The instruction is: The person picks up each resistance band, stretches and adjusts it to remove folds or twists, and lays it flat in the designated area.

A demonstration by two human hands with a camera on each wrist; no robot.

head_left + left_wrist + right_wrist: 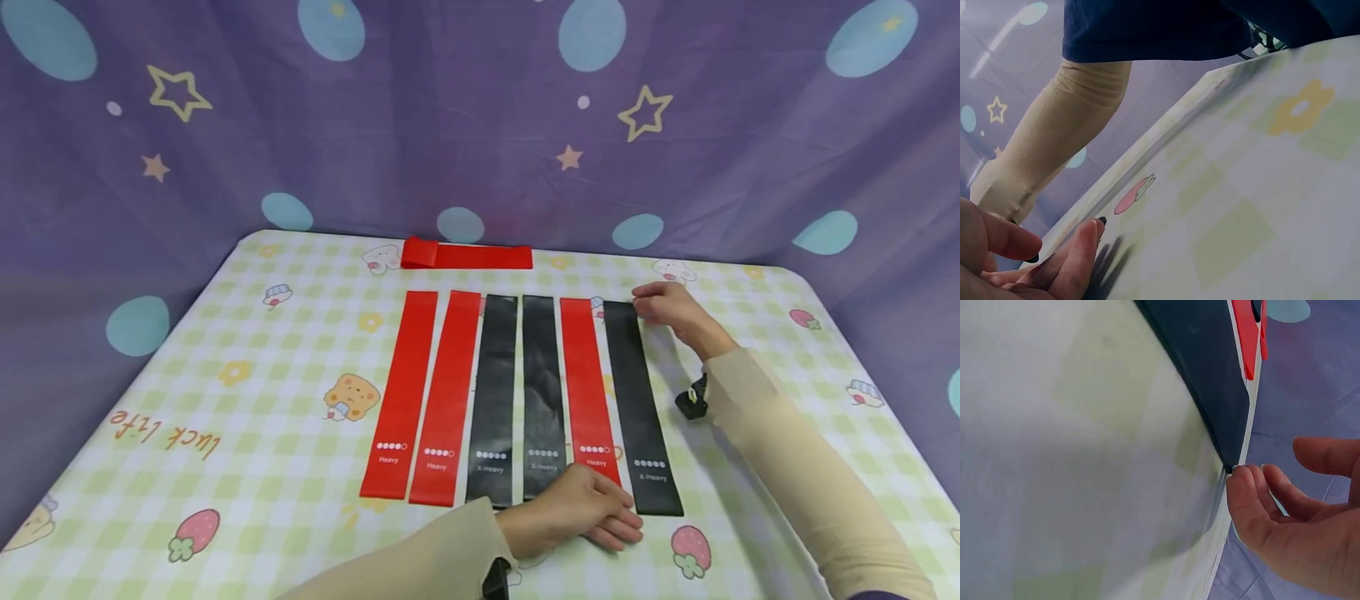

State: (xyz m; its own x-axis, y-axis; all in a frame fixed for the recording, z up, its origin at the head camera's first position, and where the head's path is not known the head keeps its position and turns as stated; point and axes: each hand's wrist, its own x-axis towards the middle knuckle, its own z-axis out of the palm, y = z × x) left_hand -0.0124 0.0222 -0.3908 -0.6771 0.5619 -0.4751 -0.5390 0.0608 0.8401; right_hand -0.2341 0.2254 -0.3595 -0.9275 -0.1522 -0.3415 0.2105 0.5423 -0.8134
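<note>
Six flat resistance bands lie side by side: a far-left red band (399, 392), a second red band (446, 396), two middle black bands, a third red band (585, 367) and a rightmost black band (641, 400). My right hand (678, 315) is at the far end of the rightmost black band (1210, 375). Its fingertips touch the band's corner, with the thumb held apart. Across the near ends of the middle bands reaches my left hand (577, 510), its fingers loosely bent beside the near corner of the rightmost black band.
Behind the row lies another red band (480, 257), folded over at its left end. A green checked cloth with printed pictures covers the table (285, 467). A purple curtain (450, 125) hangs right behind the table's back edge.
</note>
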